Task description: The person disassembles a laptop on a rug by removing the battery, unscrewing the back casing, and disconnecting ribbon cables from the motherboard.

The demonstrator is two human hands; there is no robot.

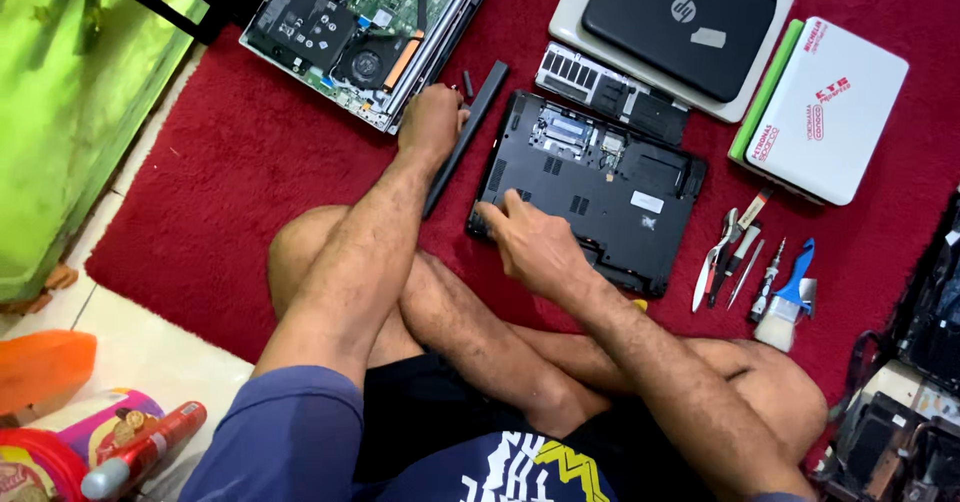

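I sit cross-legged on a red carpet (pixel 250 162). A black laptop (pixel 600 187) lies upside down in front of me, its top compartment uncovered. My right hand (pixel 530 244) rests on the laptop's near left corner, fingers pressing its base. My left hand (pixel 432 122) is closed around a long black bar (pixel 478 112) that lies slanted just left of the laptop. A tiny black piece (pixel 467 83) lies beside the bar's far end.
An opened laptop with bare circuit board and fan (pixel 370 22) lies at the far left. A removed cover panel (pixel 610 90), a black laptop stacked on a white one (pixel 680 17) and a white laptop (pixel 825 107) lie beyond. Hand tools (pixel 735 257), a brush (pixel 790 302), dismantled parts (pixel 915 362) and a spray can (pixel 140 452) surround me.
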